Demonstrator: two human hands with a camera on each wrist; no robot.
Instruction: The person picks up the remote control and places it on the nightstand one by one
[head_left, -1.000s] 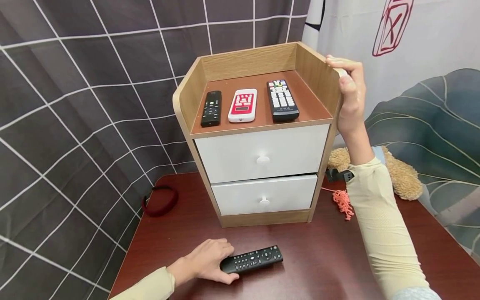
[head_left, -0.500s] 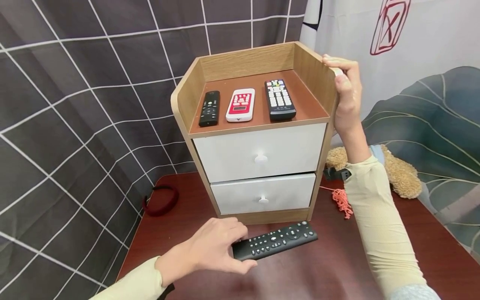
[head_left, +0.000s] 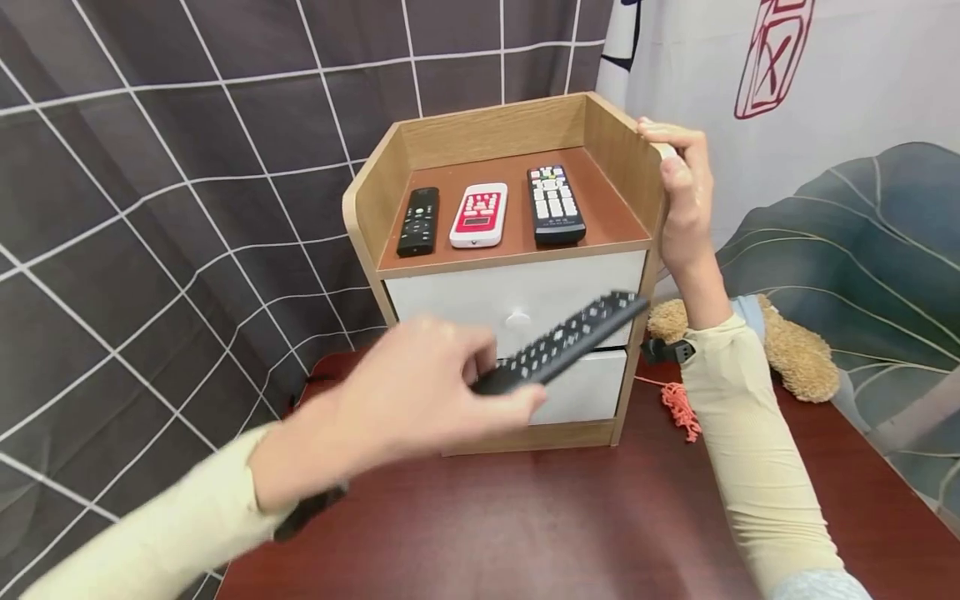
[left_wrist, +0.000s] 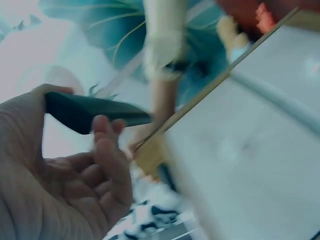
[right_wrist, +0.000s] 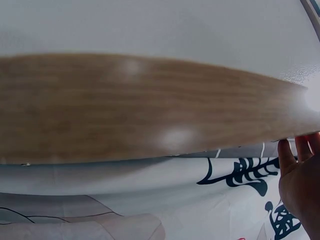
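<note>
My left hand point(head_left: 405, 387) holds a black remote control point(head_left: 570, 340) by its near end, up in front of the small cabinet's white drawers point(head_left: 450, 300). In the left wrist view the same remote point(left_wrist: 90, 112) sits between thumb and fingers, and that picture is blurred. My right hand point(head_left: 686, 200) grips the top of the cabinet's right side panel point(head_left: 618, 158), thumb at the front edge. On the cabinet's brown top lie a slim black remote point(head_left: 418, 221), a white and red remote point(head_left: 478, 215) and a black remote with white buttons point(head_left: 555, 204).
The cabinet stands on a dark red table point(head_left: 480, 517). Behind it to the right lie a fluffy light-brown toy point(head_left: 802, 354) and coral-coloured yarn point(head_left: 678, 408). A dark checked curtain point(head_left: 187, 208) hangs at the left and back.
My left hand has lifted the black remote from the table, up and toward the drawers, tilting its far end upward. The right hand has stayed on the side panel.
</note>
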